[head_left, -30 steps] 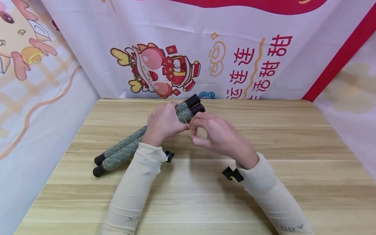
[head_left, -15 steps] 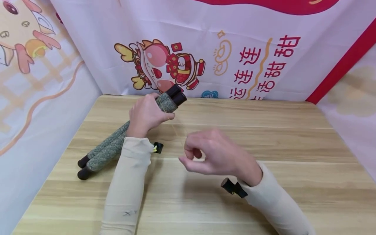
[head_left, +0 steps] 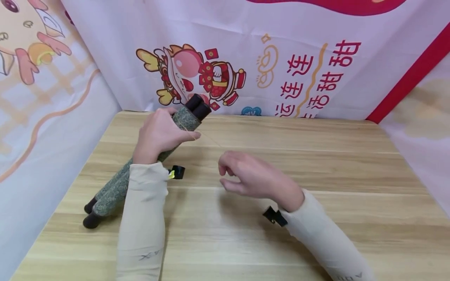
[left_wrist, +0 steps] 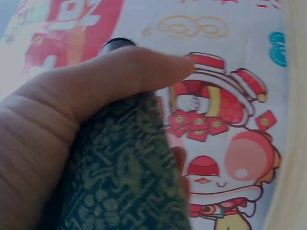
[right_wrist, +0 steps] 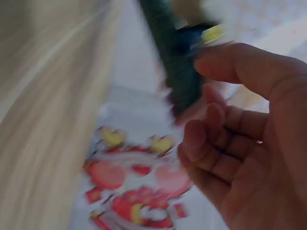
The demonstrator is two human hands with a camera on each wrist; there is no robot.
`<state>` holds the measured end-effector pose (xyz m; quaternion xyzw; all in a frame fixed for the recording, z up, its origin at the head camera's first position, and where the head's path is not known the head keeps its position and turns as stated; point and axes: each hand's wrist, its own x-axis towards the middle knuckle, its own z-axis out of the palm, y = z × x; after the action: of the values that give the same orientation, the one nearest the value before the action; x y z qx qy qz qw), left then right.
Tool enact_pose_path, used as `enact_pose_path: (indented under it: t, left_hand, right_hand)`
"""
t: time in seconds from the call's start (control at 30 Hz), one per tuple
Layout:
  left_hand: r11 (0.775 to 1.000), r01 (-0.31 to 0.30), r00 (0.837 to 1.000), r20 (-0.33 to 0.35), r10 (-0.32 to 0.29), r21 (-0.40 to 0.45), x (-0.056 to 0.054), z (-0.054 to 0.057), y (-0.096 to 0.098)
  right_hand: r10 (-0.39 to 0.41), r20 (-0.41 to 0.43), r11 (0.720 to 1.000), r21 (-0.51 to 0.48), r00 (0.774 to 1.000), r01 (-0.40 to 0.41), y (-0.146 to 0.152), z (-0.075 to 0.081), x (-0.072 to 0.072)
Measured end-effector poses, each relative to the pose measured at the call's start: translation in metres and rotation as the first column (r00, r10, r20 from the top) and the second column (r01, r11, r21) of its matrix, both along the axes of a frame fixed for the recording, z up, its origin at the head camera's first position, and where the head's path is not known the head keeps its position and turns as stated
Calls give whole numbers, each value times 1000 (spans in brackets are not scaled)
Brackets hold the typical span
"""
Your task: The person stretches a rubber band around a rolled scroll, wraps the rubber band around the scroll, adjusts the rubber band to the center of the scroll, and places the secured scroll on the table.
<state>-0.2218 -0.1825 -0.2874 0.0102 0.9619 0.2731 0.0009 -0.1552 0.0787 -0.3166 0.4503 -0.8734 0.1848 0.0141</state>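
Note:
Two rolled scrolls [head_left: 111,197] in green patterned brocade lie side by side, with dark knobs at both ends. My left hand [head_left: 158,132] grips them near their upper end, its thumb extended across the brocade. They slant, far end raised before the backdrop and near knobs low by the table. A thin yellowish string [head_left: 211,139] runs from the scrolls toward my right hand [head_left: 251,175], whose curled fingers hold it apart from the rolls. In the right wrist view, the right fingers curl under the thumb and the scroll [right_wrist: 175,62] is blurred; the string does not show there.
The wooden table [head_left: 337,238] spreads under both hands. A white printed cloth [head_left: 140,23] with a cartoon figure stands behind it, and cloth sides [head_left: 31,156] rise at left and right. Small black camera mounts [head_left: 275,216] stick out from the sleeves.
My left hand has carried the scrolls left and tilted their far end upward. My right hand has drawn away from them, down and then slightly up, with the string stretched between.

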Motion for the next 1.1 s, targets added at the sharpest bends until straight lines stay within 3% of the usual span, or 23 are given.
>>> enact_pose_path:
  t: [0.2,0.3,0.4,0.57,0.73,0.87,0.93,1.0,1.1]
  left_hand:
    - [992,126,990,55,-127,34,10,10,-2]
    - [985,168,985,44,-170,39,13,14,4]
    - [985,170,985,1,-170,43,14,14,13]
    - [994,108,993,-42,-108,1,9,1,22]
    - [996,75,997,-17,-76,-53,-2,-18,25]
    - [996,68,997,-17,-69,-62,-13,-36,34]
    - [994,75,997,-14,-77,-80,-16,-44,39]
    - [992,83,996,-18,-85,-97,-18,-47,45]
    - [990,92,992,-71,-100,-103,-17,-47,52]
  right_hand:
    - [-117,137,993,-4,984,119,7,-28,-37]
    - [-150,149,989,18,977,149,9,-34,-44]
    - [-134,117,988,86,984,125,6,-39,-43]
    - [-85,24,987,139,996,81,-3,-32,-31]
    - [-121,-80,990,62,989,126,-1,-6,-13]
    - [-47,-163,998,21,986,51,-1,10,9]
    - [35,-232,999,-5,972,-37,-3,13,21]
    - [92,-318,993,-38,944,-110,-6,14,31]
    - [93,-395,984,-103,914,-144,-6,15,37]
